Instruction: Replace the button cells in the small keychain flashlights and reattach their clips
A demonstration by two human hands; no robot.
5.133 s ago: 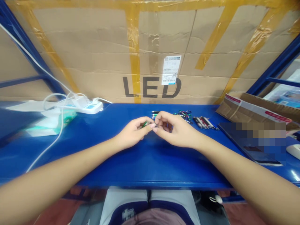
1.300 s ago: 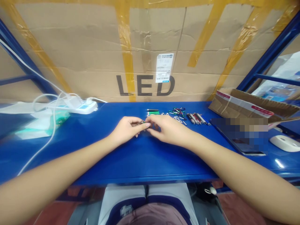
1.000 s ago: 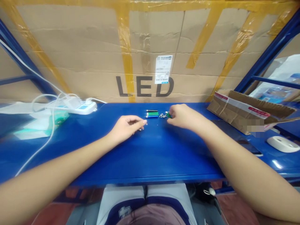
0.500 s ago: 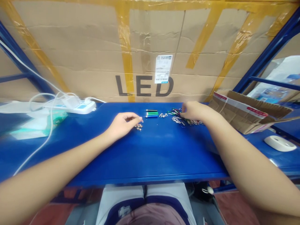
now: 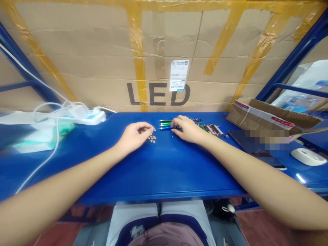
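Observation:
On the blue table (image 5: 159, 171), several small silvery round pieces (image 5: 153, 138) lie just beside the fingertips of my left hand (image 5: 135, 135). Its thumb and fingers are pressed together, and whatever is between them is too small to name. My right hand (image 5: 186, 129) is over the right ends of a few slim metallic tubes (image 5: 165, 124), green, blue and dark. Its fingers are curled at the blue tube, around something I cannot make out. To the right of that hand lies a row of coloured tubes with small metal fittings (image 5: 214, 130), partly covered by the hand.
An open cardboard box (image 5: 258, 114) stands at the right, with a dark flat device (image 5: 252, 147) and a white mouse-like object (image 5: 307, 156) near it. A white power strip (image 5: 93, 117) with cables lies at the left. A large taped carton (image 5: 102, 61) stands behind.
My right hand has moved left from the pile of coloured pieces to the slim tubes, uncovering part of the row and the dark device. My left hand has barely moved.

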